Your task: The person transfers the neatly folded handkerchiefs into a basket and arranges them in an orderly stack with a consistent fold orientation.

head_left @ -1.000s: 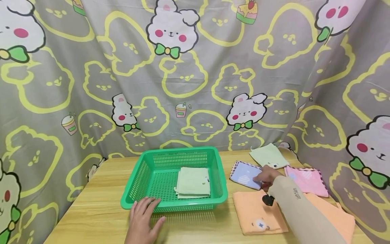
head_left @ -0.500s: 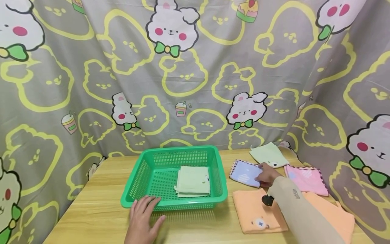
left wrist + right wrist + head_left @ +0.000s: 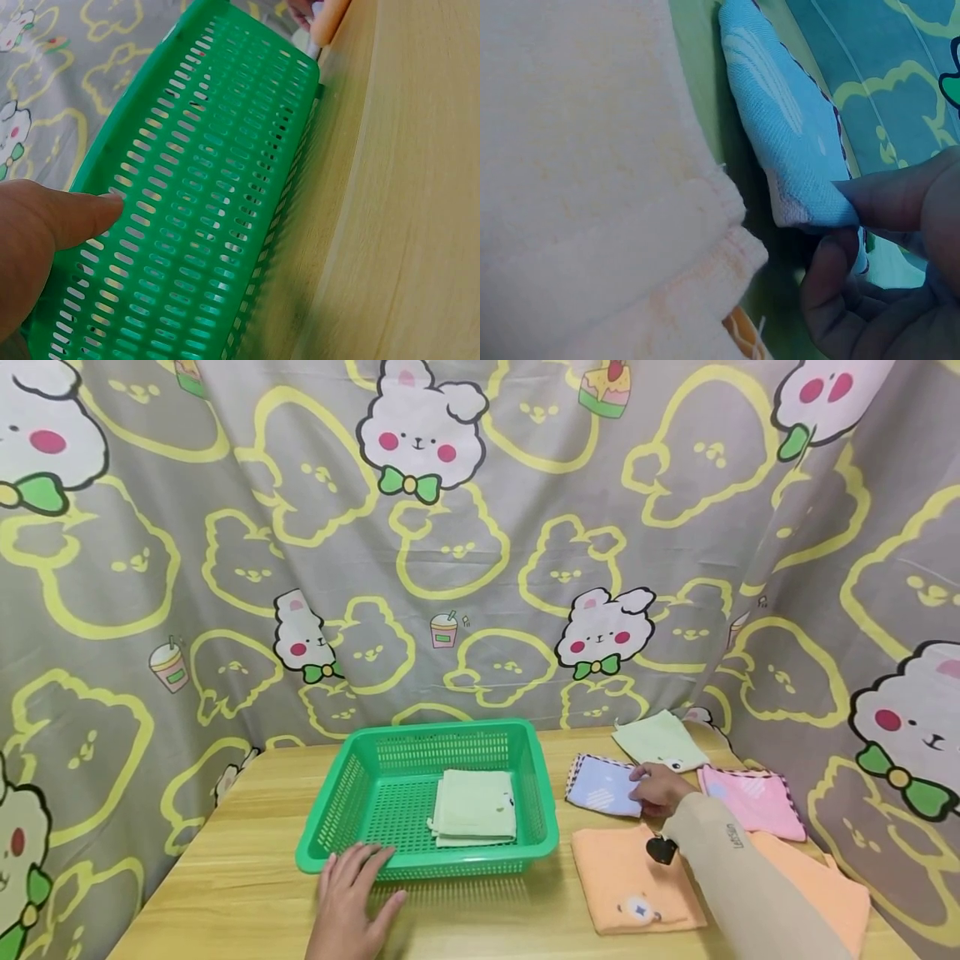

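Observation:
My right hand (image 3: 663,790) pinches the right end of a folded blue towel (image 3: 603,783), which has a checked edge. In the right wrist view the thumb lies on top of the blue towel (image 3: 780,135) and curled fingers sit beneath its corner. My left hand (image 3: 351,897) rests at the front rim of a green plastic basket (image 3: 322,827), fingers over the rim and thumb spread outside. The left wrist view shows the thumb (image 3: 82,217) against the slotted wall of the basket (image 3: 202,187). Inside the basket lies a stack of folded pale green towels (image 3: 476,806).
A folded orange towel (image 3: 615,881) lies in front of the right hand, with another orange towel (image 3: 817,889) partly under the forearm. Behind are a pale green towel (image 3: 660,737) and a pink towel (image 3: 757,802). A patterned curtain (image 3: 480,568) surrounds the wooden table (image 3: 225,893).
My right hand has shifted slightly at the blue towel's right end, its fingers now drawn together on the edge. The left hand and the basket have stayed in place.

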Demonstrator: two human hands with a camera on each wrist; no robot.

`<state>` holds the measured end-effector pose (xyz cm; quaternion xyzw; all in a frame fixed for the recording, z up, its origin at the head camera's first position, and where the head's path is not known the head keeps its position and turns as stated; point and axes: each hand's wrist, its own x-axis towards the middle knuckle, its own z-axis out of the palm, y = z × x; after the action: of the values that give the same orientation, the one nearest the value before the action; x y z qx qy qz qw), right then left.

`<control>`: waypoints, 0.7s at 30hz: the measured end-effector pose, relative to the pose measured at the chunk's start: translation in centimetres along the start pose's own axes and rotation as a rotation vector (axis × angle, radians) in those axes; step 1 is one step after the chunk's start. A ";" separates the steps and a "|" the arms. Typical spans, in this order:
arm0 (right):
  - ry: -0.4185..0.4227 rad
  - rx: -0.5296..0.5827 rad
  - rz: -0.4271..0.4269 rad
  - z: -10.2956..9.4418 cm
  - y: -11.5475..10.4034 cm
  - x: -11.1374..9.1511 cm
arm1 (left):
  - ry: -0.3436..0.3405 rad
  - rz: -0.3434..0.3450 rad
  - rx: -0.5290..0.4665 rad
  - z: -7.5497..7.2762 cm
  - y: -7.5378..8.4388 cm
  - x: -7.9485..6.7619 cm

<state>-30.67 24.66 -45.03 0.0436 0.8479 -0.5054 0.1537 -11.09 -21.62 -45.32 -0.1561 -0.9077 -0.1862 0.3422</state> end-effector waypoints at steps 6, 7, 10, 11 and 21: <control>0.014 -0.040 -0.023 -0.5 0.1 0.1 | -0.007 -0.018 -0.010 0.1 0.2 0.2; 0.018 -0.047 -0.024 -0.6 0.0 0.3 | -0.010 -0.023 -0.010 0.0 0.2 0.3; 0.028 -0.064 -0.013 -0.9 -0.1 0.4 | -0.020 -0.037 -0.010 -0.1 0.3 0.5; 0.030 -0.063 -0.008 -1.0 -0.1 0.4 | -0.022 -0.038 -0.009 -0.1 0.3 0.5; 0.034 -0.037 0.014 -0.8 0.2 -0.3 | -0.009 -0.015 -0.005 -0.2 0.3 0.2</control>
<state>-30.47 25.47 -44.79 0.0554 0.8593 -0.4877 0.1436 -11.02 -21.38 -45.00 -0.1510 -0.9098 -0.1901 0.3365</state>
